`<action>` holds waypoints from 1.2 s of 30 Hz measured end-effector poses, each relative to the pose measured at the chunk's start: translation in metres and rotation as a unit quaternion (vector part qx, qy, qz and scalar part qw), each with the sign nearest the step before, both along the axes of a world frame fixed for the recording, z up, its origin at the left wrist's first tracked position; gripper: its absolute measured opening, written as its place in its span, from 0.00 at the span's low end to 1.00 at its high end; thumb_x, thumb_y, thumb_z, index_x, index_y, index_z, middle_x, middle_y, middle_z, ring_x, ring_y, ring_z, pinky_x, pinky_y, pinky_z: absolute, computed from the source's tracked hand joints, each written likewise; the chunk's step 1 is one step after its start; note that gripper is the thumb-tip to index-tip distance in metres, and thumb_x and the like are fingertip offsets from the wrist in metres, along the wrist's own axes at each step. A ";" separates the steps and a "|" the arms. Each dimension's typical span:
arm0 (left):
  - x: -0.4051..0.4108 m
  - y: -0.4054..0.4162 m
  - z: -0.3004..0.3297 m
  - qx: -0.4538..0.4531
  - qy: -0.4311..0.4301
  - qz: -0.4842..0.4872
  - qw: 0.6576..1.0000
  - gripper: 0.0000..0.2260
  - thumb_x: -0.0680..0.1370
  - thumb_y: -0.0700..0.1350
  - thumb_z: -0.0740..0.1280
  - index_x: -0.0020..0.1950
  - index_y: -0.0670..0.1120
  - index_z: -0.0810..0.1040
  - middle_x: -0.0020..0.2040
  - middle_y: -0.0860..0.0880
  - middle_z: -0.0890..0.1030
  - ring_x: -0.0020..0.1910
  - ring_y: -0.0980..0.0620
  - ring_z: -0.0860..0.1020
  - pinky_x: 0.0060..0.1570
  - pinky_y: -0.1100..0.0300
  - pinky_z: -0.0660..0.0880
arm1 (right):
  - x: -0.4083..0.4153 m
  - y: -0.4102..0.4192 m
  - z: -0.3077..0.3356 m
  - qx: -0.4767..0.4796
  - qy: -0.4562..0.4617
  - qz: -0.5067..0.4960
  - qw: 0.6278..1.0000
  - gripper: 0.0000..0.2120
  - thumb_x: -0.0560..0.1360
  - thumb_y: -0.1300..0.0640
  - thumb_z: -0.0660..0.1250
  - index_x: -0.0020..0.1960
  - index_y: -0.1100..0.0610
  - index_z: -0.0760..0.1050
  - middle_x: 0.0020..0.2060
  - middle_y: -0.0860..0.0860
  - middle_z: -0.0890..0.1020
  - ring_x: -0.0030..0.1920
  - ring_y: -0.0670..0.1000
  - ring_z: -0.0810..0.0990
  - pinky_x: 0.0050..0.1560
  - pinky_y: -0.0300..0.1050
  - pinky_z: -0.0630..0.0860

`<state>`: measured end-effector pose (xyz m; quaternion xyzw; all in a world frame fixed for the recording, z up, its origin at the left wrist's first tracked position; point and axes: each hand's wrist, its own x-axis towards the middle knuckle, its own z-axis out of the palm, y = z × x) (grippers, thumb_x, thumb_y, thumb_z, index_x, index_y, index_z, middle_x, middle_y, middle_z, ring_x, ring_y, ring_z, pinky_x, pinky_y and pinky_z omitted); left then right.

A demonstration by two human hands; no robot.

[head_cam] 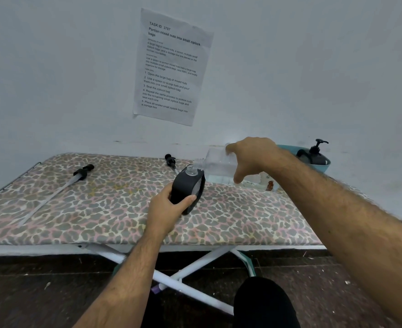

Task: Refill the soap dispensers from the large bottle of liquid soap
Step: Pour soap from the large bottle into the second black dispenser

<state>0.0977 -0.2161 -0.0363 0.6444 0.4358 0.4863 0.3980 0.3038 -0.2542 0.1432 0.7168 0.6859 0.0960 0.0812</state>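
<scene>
1. The big clear bottle (218,165) is tipped nearly flat over the desk (114,216), its mouth right at the open neck of the black dispenser (188,189).
2. The bottle looks thin-walled and likely slick with soap; a squeeze could make it gush, so I'd hold it round the middle.
3. The right hand (252,157) grasps the bottle from above, fingers curled round it.
4. The left hand (169,209) grips the dispenser's lower body, holding it tilted on the desk.
5. Two pumps (83,172) (170,160) lie loose on the desk; another dispenser (314,153) sits in a blue bowl (326,167).
</scene>
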 end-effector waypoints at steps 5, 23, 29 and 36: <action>-0.001 0.000 0.000 0.002 -0.001 -0.002 1.000 0.23 0.72 0.50 0.77 0.66 0.52 0.77 0.51 0.63 0.81 0.49 0.67 0.79 0.39 0.76 0.74 | -0.002 -0.002 0.002 -0.004 -0.001 -0.002 1.000 0.36 0.65 0.42 0.77 0.70 0.46 0.69 0.50 0.45 0.77 0.48 0.49 0.75 0.42 0.45 0.71; -0.002 -0.006 0.006 -0.008 0.003 -0.011 1.000 0.19 0.72 0.46 0.77 0.59 0.56 0.75 0.48 0.62 0.79 0.47 0.64 0.79 0.34 0.75 0.74 | -0.007 -0.004 0.005 -0.017 -0.010 -0.008 1.000 0.36 0.65 0.43 0.78 0.69 0.48 0.69 0.49 0.46 0.75 0.49 0.50 0.75 0.43 0.46 0.70; 0.000 -0.005 0.005 -0.003 0.012 -0.006 1.000 0.22 0.72 0.45 0.77 0.64 0.50 0.77 0.48 0.63 0.78 0.46 0.66 0.78 0.34 0.77 0.72 | -0.007 -0.005 0.005 -0.020 -0.007 -0.010 1.000 0.35 0.66 0.43 0.77 0.69 0.48 0.69 0.48 0.45 0.74 0.49 0.50 0.74 0.43 0.46 0.70; 0.000 -0.004 0.004 0.005 0.017 -0.003 1.000 0.22 0.72 0.45 0.77 0.65 0.49 0.77 0.47 0.63 0.78 0.46 0.67 0.77 0.35 0.77 0.72 | -0.009 -0.006 0.006 -0.024 -0.008 -0.012 1.000 0.35 0.66 0.44 0.78 0.69 0.48 0.69 0.56 0.47 0.78 0.49 0.50 0.73 0.44 0.47 0.69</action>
